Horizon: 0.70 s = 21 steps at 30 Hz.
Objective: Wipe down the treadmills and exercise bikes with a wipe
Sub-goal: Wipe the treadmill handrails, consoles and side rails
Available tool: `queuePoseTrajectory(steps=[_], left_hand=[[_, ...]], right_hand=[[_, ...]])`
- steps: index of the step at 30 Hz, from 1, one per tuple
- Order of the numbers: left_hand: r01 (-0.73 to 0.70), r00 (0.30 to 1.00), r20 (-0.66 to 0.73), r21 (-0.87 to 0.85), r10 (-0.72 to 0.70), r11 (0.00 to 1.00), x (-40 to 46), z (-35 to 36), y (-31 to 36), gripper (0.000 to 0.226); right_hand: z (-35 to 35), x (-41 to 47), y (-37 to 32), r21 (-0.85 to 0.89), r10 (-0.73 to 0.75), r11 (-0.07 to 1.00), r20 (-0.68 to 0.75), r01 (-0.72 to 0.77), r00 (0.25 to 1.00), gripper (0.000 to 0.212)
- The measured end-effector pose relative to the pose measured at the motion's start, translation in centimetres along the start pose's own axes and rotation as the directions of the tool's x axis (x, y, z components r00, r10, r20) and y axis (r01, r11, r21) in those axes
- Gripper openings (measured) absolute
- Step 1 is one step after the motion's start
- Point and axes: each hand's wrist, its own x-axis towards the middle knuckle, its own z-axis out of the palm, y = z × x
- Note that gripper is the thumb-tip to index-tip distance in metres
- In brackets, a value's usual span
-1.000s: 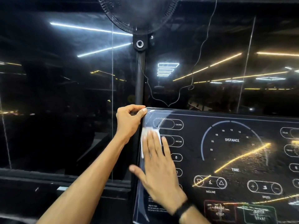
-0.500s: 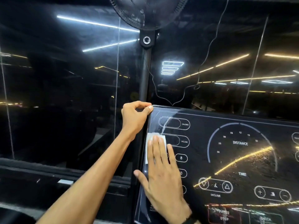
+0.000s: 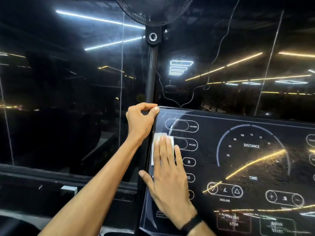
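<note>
Spanning the far side of the scene, a dark glass wall [image 3: 68,82] reflects strip lights, with a black ledge [image 3: 51,181] running along its base at the left. Rising in front of the glass near the centre stands a black fan pole [image 3: 152,74], topped by a fan guard [image 3: 153,9] cut off at the upper edge; a thin cable [image 3: 219,48] hangs loosely to the right of it.

The person's left hand [image 3: 140,122] reaches in from the lower left and grips the far left corner of the treadmill console [image 3: 255,167], thumb on the front face at the corner and fingers curled round behind the edge.

Just to the right and nearer, the right hand [image 3: 167,174] lies flat on the console's left margin, fingers straight and close together, thumb spread out to the left over the console's edge. Beneath the fingertips [image 3: 163,139] sits the white wipe [image 3: 156,142], pressed against the panel beside the INCLINE window; its far and left edges show past the fingers. A black wristband [image 3: 191,223] circles the right wrist.

Further right, the glossy console face carries a DISTANCE dial [image 3: 251,145], incline arrows, speed buttons, and pause and start keys at the near edge, partly blurred by reflected light.
</note>
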Motion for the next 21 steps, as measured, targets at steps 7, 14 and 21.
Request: queuePoseTrajectory(steps=[7,14,21], left_hand=[[-0.059,0.998,-0.022,0.062,0.06,0.996,-0.9,0.0,0.4,0.013],[-0.103,0.994,-0.022,0.196,0.11,0.975,-1.0,0.1,0.9,0.015],[-0.391,0.901,0.014,0.458,0.434,0.798,-2.0,1.3,3.4,0.042]], right_hand=[[-1.9,5.9,5.8,0.089,0.042,0.995,-0.026,-0.04,0.999,0.095],[-1.7,0.8,11.8,0.1,0.318,0.944,-0.01,-0.315,0.948,0.095],[-0.9,-2.8,5.7,0.245,0.234,0.937,0.082,-0.248,0.969,0.105]])
